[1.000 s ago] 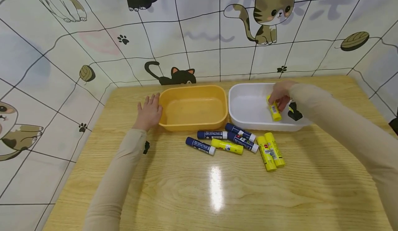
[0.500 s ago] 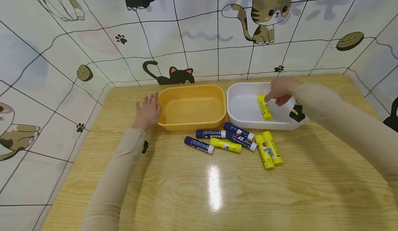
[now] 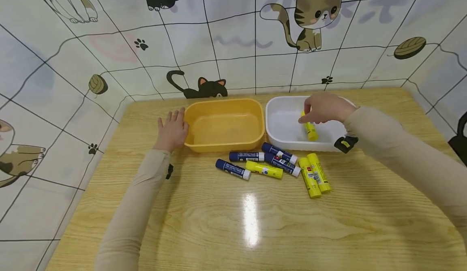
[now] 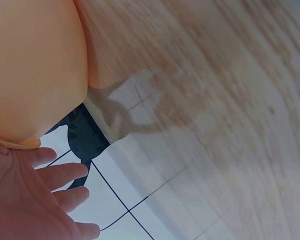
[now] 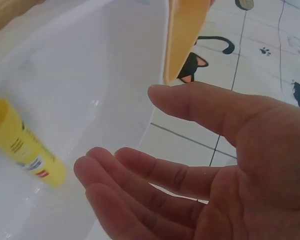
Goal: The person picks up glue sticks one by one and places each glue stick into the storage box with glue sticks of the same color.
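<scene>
A yellow glue stick (image 5: 27, 145) lies in the white tray (image 3: 284, 131). Just above it is my right hand (image 3: 328, 108); the right wrist view shows thumb and fingers apart, with nothing between them and a gap to the glue stick. With fingers spread, my left hand (image 3: 171, 131) rests against the left end of the orange tray (image 3: 224, 146), whose wall also fills a corner of the left wrist view. In front of the trays lie several blue glue sticks (image 3: 233, 169), one yellow glue stick (image 3: 264, 169) among them, and a pair of yellow glue sticks (image 3: 310, 178) side by side.
The two trays stand close together near the back of the wooden table (image 3: 204, 222). Behind them rises a white wall (image 3: 240, 72) with a cat and grid pattern, continuing along both sides.
My right hand let go of the yellow glue stick inside the white tray, drew back slightly, then shifted left above it. The glue stick lies further left than before. My left hand stays put.
</scene>
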{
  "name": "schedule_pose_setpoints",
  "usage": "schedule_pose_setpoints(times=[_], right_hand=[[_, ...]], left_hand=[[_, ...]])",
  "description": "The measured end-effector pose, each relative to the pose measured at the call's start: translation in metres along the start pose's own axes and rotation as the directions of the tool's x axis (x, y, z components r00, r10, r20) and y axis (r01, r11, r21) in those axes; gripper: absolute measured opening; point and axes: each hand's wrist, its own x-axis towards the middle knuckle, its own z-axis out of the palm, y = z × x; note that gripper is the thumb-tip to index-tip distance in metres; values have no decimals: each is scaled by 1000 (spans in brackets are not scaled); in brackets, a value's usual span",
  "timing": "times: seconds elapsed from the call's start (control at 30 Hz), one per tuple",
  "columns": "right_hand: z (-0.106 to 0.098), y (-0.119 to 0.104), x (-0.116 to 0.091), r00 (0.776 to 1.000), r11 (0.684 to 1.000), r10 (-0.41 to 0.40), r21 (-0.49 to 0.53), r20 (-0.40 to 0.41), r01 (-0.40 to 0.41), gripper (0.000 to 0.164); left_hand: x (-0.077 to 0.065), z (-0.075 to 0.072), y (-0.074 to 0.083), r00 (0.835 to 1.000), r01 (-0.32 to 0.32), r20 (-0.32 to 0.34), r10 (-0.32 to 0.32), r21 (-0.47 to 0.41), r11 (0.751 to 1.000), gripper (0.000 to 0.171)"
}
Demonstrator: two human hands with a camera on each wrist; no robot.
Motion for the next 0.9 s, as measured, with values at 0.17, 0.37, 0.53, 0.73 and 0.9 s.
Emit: schedule_pose_setpoints(times=[0.17, 0.37, 0.53, 0.73, 0.9], right_hand=[[3, -7, -9, 998, 998, -36, -47, -41, 34, 34], [7, -10, -18, 996, 997, -63, -45, -64, 60, 33], [12, -11, -27, 993, 997, -79, -26, -87, 77, 32], [18, -12, -40, 990, 996, -84, -31, -116, 81, 32], [25, -12, -50, 988, 995, -92, -48, -125, 87, 31]], left_hand=[[-2, -2, 1, 1000, -2, -2, 2, 0, 1000, 57], [-2, -2, 0, 1000, -5, 2, 5, 2, 1000, 57], [-1, -1, 1, 1000, -3, 5, 3, 7, 1000, 57], [0, -1, 1, 1000, 1, 17, -1, 1, 1000, 57], [0, -1, 1, 1000, 1, 24, -1, 5, 1000, 57]])
